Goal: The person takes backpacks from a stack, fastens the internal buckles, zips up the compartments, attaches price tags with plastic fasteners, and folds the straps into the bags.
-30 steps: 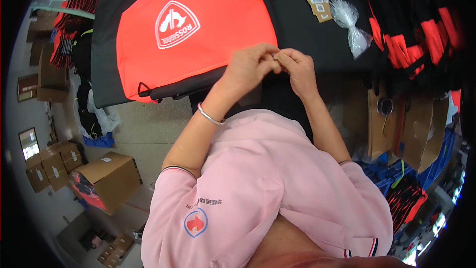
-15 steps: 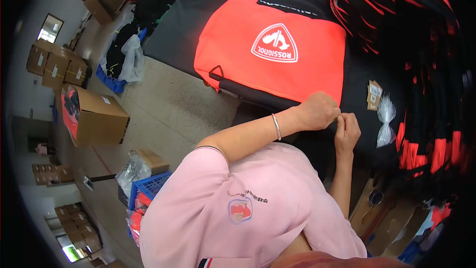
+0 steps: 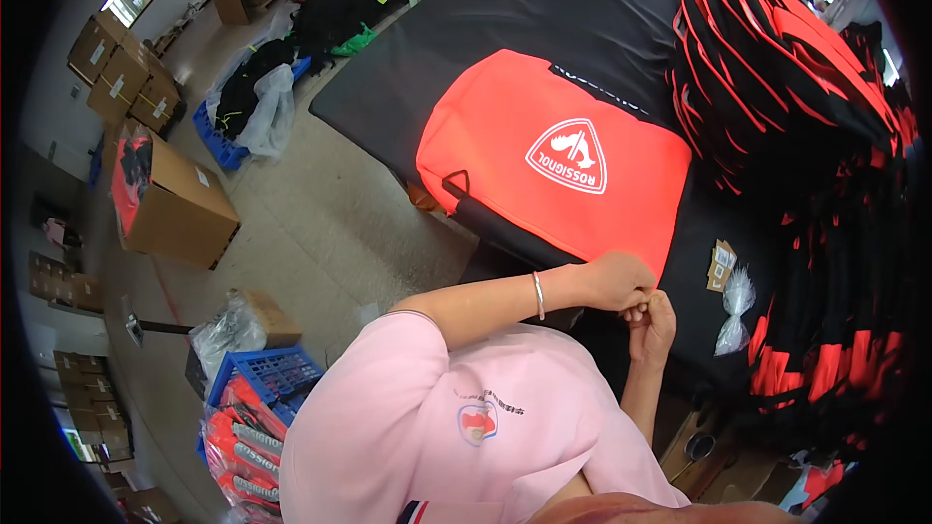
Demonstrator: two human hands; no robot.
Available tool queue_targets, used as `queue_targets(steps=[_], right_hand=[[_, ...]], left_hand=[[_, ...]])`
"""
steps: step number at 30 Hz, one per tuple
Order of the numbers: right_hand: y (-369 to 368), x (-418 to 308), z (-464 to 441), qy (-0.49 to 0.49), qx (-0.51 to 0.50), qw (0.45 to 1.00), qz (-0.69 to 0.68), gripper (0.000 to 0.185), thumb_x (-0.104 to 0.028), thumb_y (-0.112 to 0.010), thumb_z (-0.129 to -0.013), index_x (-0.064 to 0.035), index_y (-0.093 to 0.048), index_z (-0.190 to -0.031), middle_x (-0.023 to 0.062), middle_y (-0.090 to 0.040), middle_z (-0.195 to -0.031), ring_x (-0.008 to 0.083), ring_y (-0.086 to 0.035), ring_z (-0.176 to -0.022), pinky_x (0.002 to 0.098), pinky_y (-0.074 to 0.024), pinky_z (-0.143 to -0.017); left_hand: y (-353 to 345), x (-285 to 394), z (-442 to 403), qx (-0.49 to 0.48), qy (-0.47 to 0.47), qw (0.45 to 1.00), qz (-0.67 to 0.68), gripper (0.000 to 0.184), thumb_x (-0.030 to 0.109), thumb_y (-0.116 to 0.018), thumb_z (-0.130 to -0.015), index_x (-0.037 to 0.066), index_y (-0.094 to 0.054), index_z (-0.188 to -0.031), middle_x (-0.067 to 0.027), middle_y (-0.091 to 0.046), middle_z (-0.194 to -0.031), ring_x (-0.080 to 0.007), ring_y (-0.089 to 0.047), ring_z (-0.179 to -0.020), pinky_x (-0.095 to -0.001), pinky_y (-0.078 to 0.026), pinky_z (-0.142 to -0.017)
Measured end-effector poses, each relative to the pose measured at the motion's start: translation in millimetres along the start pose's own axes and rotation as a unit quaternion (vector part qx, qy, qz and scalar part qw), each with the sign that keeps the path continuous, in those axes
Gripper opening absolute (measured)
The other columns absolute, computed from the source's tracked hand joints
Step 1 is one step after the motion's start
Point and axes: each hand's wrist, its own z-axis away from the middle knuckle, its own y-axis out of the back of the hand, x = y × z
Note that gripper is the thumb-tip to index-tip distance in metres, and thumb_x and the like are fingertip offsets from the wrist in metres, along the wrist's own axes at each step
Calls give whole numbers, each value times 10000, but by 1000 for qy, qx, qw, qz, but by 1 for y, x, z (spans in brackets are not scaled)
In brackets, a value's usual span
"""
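"One orange-red fabric bag (image 3: 515, 165) with a white shield emblem (image 3: 571, 157): where does it lie?"

"Flat on the black-covered table (image 3: 466, 29), its black side edge toward the person in the pink shirt (image 3: 553, 408)."

"How are the hands?"

"Together, at the bag's near right corner. The left hand (image 3: 616, 279), with a silver-coloured bangle (image 3: 539, 296) on the wrist, meets the right hand (image 3: 655, 328) at the fingertips."

"Clamped on something?"

"I cannot tell; the curled fingers hide what may be between them."

"And around them?"

"To the right, brown card tags (image 3: 721, 266), and just beside those a clear plastic bundle, narrow at its middle (image 3: 735, 309). Farther up stands a thick pile of black and orange-red bags (image 3: 767, 68)."
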Motion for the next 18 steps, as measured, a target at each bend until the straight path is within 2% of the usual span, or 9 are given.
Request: queue_targets(steps=[1,3,4,5,7,10,11,13,18], right_hand=[[3,-5,-3,8,51,996,66,184,-184,-530,-934,-49,-528,-809,16,-499,-690,100,-468,-588,252,-424,-573],[24,-14,-10,50,140,970,191,142,-165,-538,-934,-48,-552,-854,7,-511,-702,78,-490,-596,215,-440,-558],[41,-17,-17,89,178,947,251,114,-146,-537,-933,-62,-567,-863,-7,-522,-710,66,-506,-607,190,-434,-560],[53,-24,-20,67,210,935,278,144,-195,-539,-934,-53,-566,-948,6,-545,-770,82,-532,-666,201,-444,-577],[54,-28,-21,47,240,920,307,223,-243,-541,-935,-45,-565,-1034,19,-568,-830,98,-558,-724,211,-453,-594],[55,-11,-21,-85,191,926,313,680,-469,-552,-885,-25,-339,-1353,82,-543,-1101,175,-547,-991,284,-491,-658],[52,-4,-25,-83,186,928,311,661,-449,-555,-886,-29,-345,-1351,83,-543,-1093,174,-559,-964,284,-494,-651],[25,2,-30,-94,201,921,320,639,-370,-576,-873,-23,-337,-1354,84,-551,-1085,175,-588,-888,283,-506,-640],[2,-5,-55,-86,141,950,266,493,-179,-554,-820,16,-421,-1253,89,-591,-1020,154,-606,-844,281,-514,-691]], left_hand=[[2,-6,3,0,-27,996,-80,224,223,-685,-726,41,-634,-846,-114,-645,-891,-283,-620,-859,-371,-497,-749],[22,-18,20,166,-84,966,-182,348,268,-694,-721,73,-629,-1002,-121,-598,-1066,-304,-549,-1021,-387,-450,-863],[53,-38,26,136,-95,966,-199,420,299,-698,-729,101,-617,-1091,-144,-552,-1165,-316,-492,-1131,-412,-399,-956],[66,-68,37,310,-22,921,-237,455,280,-712,-738,75,-590,-1125,-167,-522,-1196,-332,-447,-1179,-436,-356,-1004],[141,-103,69,481,-61,839,-247,598,255,-804,-642,-1,-535,-1111,-181,-544,-1117,-352,-520,-1064,-418,-445,-892],[203,-138,144,476,255,769,-344,745,273,-791,-674,-6,-429,-1262,-211,-471,-1248,-344,-455,-1165,-416,-391,-974],[203,-152,166,462,325,761,-319,749,293,-785,-692,-53,-432,-1254,-205,-532,-1190,-294,-532,-1103,-372,-450,-906],[193,-233,204,421,404,812,-24,681,318,-776,-698,-79,-503,-1180,-231,-599,-1101,-323,-600,-996,-383,-480,-856],[159,-161,240,398,328,788,336,509,213,-685,-793,-71,-513,-1179,-120,-624,-1094,-195,-630,-931,-326,-512,-805]])
